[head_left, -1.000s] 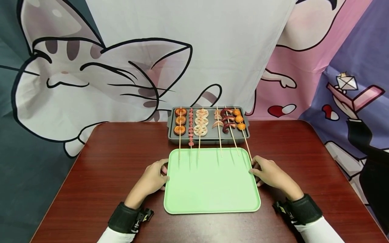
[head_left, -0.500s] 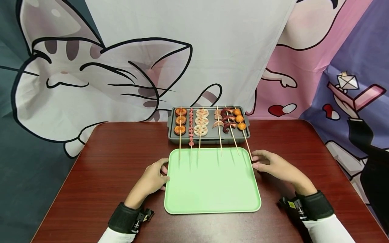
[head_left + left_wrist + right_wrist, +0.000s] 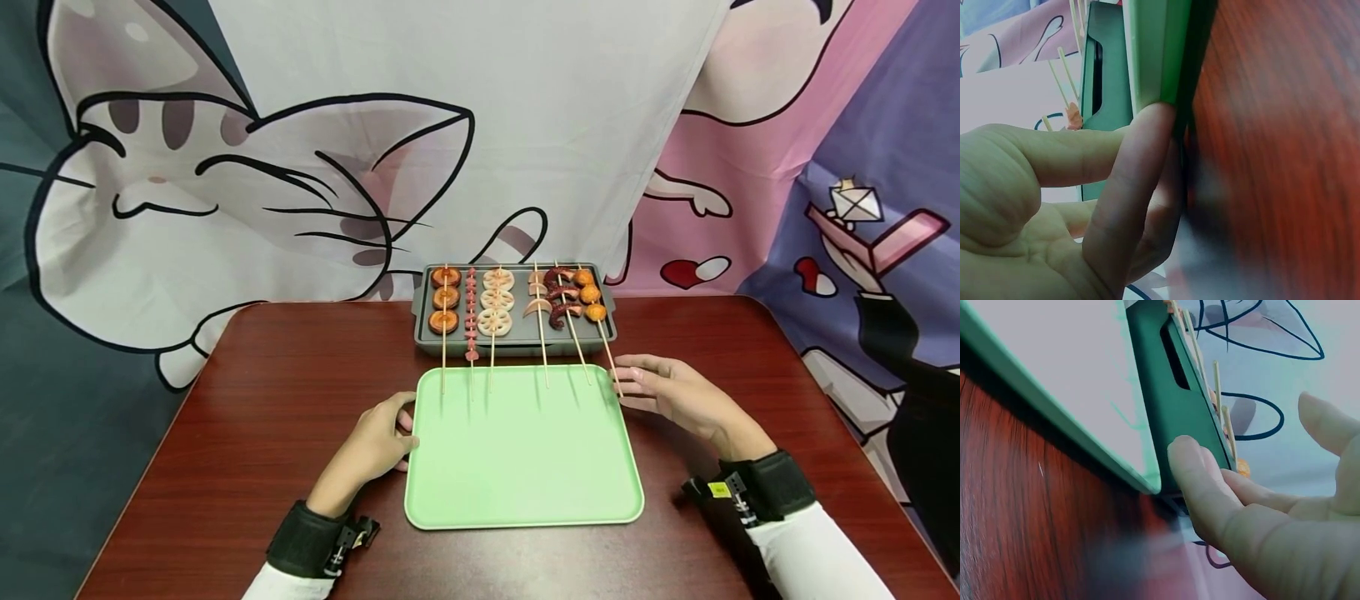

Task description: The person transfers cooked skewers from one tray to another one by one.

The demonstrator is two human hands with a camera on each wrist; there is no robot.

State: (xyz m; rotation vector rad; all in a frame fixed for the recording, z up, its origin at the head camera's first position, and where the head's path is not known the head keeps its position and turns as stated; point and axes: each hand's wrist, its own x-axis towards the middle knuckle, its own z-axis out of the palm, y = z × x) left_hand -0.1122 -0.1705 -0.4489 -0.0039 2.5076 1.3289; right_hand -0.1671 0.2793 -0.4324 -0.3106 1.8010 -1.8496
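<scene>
A light green tray (image 3: 525,450) lies on the table in the head view. My left hand (image 3: 381,435) grips its left edge, and the left wrist view shows the fingers (image 3: 1129,181) against the tray's rim (image 3: 1150,56). At the tray's upper right corner, my right hand (image 3: 675,398) has its fingers extended beside the stick of the skewer of round orange balls (image 3: 595,312). Whether they touch the stick cannot be made out. In the right wrist view, the thumb (image 3: 1325,422) is spread away from the fingers (image 3: 1200,481).
Behind the tray stands a dark grey grill pan (image 3: 517,346) bearing several skewers. Among them are lotus root slices (image 3: 495,322), mushroom-like brown rounds (image 3: 443,321), and octopus tentacles (image 3: 564,310). Their sticks overhang the tray's far edge. The table (image 3: 300,400) is dark red wood.
My right hand has let go of the tray's right edge, moved up towards the rightmost skewer's stick and straightened its fingers. The left hand and tray have stayed put.
</scene>
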